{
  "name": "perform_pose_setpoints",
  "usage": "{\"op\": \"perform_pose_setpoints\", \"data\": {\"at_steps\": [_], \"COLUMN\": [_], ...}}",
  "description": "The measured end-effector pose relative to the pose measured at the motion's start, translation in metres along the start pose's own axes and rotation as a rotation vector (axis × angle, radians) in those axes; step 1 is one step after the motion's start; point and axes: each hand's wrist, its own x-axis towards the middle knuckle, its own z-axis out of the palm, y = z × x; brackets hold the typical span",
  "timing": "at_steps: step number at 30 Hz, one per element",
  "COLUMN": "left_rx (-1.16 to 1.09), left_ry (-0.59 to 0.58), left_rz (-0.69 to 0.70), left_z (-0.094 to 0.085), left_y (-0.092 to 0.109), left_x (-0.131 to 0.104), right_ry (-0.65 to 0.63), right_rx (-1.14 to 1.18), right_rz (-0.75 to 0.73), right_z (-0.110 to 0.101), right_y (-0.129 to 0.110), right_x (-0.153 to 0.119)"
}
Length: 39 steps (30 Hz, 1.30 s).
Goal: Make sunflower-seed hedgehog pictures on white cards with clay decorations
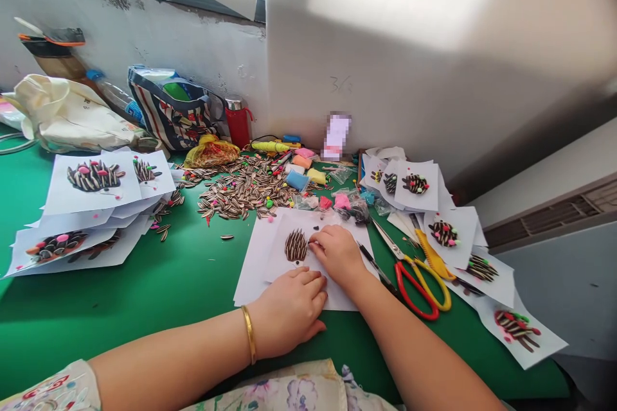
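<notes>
A white paper card (276,250) lies on another white sheet (245,282). On it is a hedgehog-like figure (295,245) of striped sunflower seeds, with a small dark dot under it. My left hand (292,308) rests flat on the lower part of the card, fingers stretched and holding nothing. Just right of the figure, my right hand (340,255) touches the card with thumb and forefinger pinched together; whatever is between them is too small to name. Small black bits sit above the figure. A black pen (376,266) lies beside my right wrist.
Scissors (417,282) and a yellow cutter (432,253) lie at the right. Stacks of seed-figure cards (103,205) stand left, others (453,237) right. Behind are loose sunflower seeds (245,183), coloured clay (296,180), a red flask (237,125) and a striped bag (161,109) against the wall.
</notes>
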Motion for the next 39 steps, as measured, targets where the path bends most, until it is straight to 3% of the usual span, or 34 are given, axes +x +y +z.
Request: {"op": "perform_pose_setpoints", "data": {"at_steps": [39], "left_rx": [-0.015], "left_ry": [-0.004], "left_rz": [-0.007], "left_z": [-0.0033], "left_y": [-0.001], "left_x": [0.0004], "right_ry": [0.0], "right_rx": [0.039], "right_rz": [-0.002], "right_z": [0.0055], "right_y": [0.0013], "right_x": [0.0018]}}
